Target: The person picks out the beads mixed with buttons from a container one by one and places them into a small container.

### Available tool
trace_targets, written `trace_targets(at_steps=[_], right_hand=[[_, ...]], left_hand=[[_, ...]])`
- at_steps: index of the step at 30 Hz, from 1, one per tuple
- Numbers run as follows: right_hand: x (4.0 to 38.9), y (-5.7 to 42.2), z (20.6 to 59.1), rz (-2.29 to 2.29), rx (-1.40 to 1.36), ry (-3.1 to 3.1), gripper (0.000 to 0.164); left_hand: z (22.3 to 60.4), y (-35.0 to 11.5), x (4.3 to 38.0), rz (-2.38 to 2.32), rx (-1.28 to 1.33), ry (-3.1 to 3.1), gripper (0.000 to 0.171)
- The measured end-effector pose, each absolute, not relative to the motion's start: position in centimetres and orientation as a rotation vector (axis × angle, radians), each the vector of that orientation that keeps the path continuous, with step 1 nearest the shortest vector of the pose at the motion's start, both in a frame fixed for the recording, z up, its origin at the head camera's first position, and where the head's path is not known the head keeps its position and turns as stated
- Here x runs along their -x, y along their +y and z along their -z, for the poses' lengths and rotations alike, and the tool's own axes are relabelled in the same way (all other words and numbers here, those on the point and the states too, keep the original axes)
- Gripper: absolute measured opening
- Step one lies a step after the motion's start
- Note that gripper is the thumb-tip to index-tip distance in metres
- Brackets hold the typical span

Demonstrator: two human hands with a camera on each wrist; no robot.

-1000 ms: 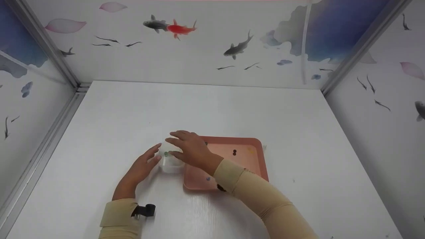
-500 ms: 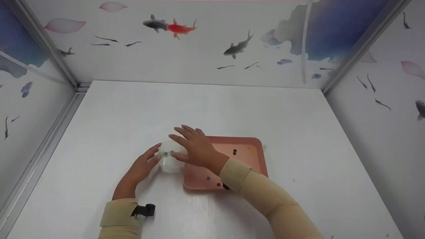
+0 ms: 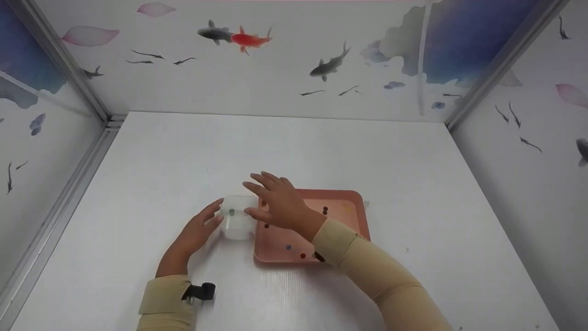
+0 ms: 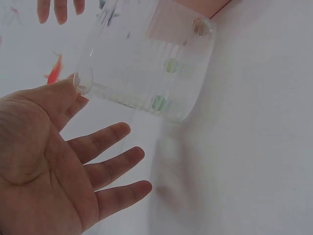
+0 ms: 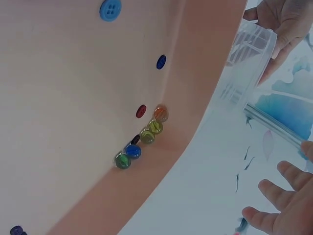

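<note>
A clear plastic container (image 3: pixel 239 230) stands on the table against the left side of a pink tray (image 3: pixel 272 250). My left hand (image 3: pixel 195 234) is at its left wall. In the left wrist view the thumb touches the container's rim corner, while the other fingers (image 4: pixel 112 171) are straight and spread. A green glass marble (image 4: pixel 159 103) and a yellowish marble (image 4: pixel 171 65) show through the container's wall. My right hand (image 3: pixel 282 204) hovers over the tray's left edge, fingers spread and holding nothing, its thumb tip close to the container.
Several marbles (image 5: pixel 133 150) lie along the tray's inner edge in the right wrist view. Buttons are scattered on the tray, including a light blue button (image 5: pixel 110 10) and a red button (image 5: pixel 141 111). White panels with painted fish (image 3: pixel 250 40) enclose the table (image 3: pixel 294 151).
My right hand has drawn back to the right, from above the container to over the tray. A green marble has shifted slightly inside the container. My left hand has stayed put.
</note>
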State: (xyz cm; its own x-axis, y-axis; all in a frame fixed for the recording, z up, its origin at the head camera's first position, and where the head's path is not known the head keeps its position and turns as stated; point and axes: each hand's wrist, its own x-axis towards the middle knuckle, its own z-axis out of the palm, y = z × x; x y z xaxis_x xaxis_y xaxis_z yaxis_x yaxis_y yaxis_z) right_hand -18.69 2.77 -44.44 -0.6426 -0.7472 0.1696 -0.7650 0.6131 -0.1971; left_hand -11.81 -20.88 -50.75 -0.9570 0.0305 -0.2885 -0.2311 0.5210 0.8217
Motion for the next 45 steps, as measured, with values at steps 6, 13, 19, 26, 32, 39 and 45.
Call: trace_targets(at_steps=[6, 13, 19, 26, 32, 39, 45], right_hand=[[19.1, 3.7, 44.5, -0.572, -1.259, -2.776, 0.059], [19.6, 4.7, 44.8, -0.692, -1.225, -2.801, 0.057], [19.9, 5.3, 45.0, -0.727, -1.206, -2.826, 0.057], [20.2, 6.1, 45.1, -0.816, -1.164, -2.798, 0.056], [20.5, 6.6, 45.0, -0.851, -1.108, -2.852, 0.058], [20.9, 7.2, 45.1, -0.999, -1.018, -2.945, 0.058], [21.3, 7.7, 45.4, -1.096, -0.99, -2.968, 0.061]], left_hand=[[50.7, -20.8, 11.7, -1.429, 0.151, 2.497, 0.054], [50.7, -20.7, 11.7, -1.445, 0.156, 2.496, 0.053], [50.7, -20.8, 11.7, -1.434, 0.169, 2.504, 0.053], [50.7, -20.7, 11.7, -1.433, 0.173, 2.505, 0.053], [50.7, -20.7, 11.7, -1.433, 0.154, 2.518, 0.054], [50.6, -20.7, 11.6, -1.428, 0.126, 2.533, 0.055], [50.8, -20.8, 11.6, -1.423, 0.144, 2.531, 0.054]])
